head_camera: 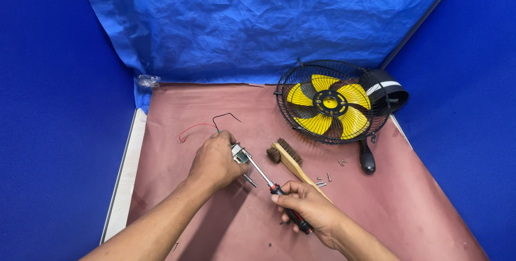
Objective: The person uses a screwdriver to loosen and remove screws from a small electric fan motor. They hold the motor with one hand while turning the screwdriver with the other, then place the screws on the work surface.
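Observation:
My left hand [216, 160] grips a small metal motor part [240, 155] with red and black wires [200, 126] trailing away from it toward the back. My right hand [309, 206] holds a screwdriver [279, 194] with a black and red handle; its shaft slants up and left, and the tip meets the metal part. Both hands hover just above the reddish-brown table cover [215, 223].
A wooden-handled brush [288, 158] lies right of the hands. Several loose screws [324, 179] sit beside it. A black wire-cage fan with yellow blades [332, 102] rests at the back right. Blue cloth walls surround the table.

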